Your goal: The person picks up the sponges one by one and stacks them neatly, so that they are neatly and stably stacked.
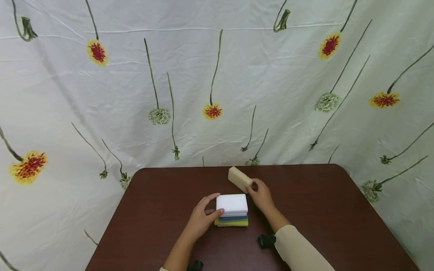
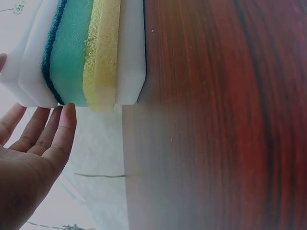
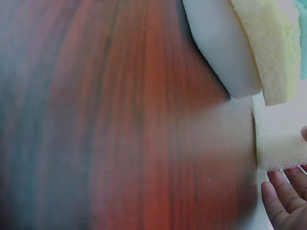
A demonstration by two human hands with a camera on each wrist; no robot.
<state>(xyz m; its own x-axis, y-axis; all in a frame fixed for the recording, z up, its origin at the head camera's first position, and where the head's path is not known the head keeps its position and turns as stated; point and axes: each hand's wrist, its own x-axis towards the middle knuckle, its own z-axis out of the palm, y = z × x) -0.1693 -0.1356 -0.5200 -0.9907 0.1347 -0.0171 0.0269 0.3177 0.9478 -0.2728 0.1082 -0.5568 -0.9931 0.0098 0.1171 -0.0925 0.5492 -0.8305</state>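
Note:
A stack of sponges (image 1: 232,205) rests on the table, with white blocks on top, blue-green and yellow layers below, and a white block (image 2: 131,52) at the bottom. My left hand (image 1: 200,217) grips the stack's left side, thumb at the near corner and index finger at the far one. In the left wrist view its fingertips (image 2: 68,112) touch the upper layers. Just behind the stack, my right hand (image 1: 261,196) pinches the near end of a beige sponge (image 1: 240,179). That sponge (image 3: 280,148) shows only partly in the right wrist view, where the hand is partly cut off.
The dark reddish-brown table (image 1: 162,210) has rounded far corners. Behind it hangs a white cloth (image 1: 190,75) printed with flowers. A small black device (image 1: 266,241) sits at my right wrist, and another (image 1: 195,265) at my left.

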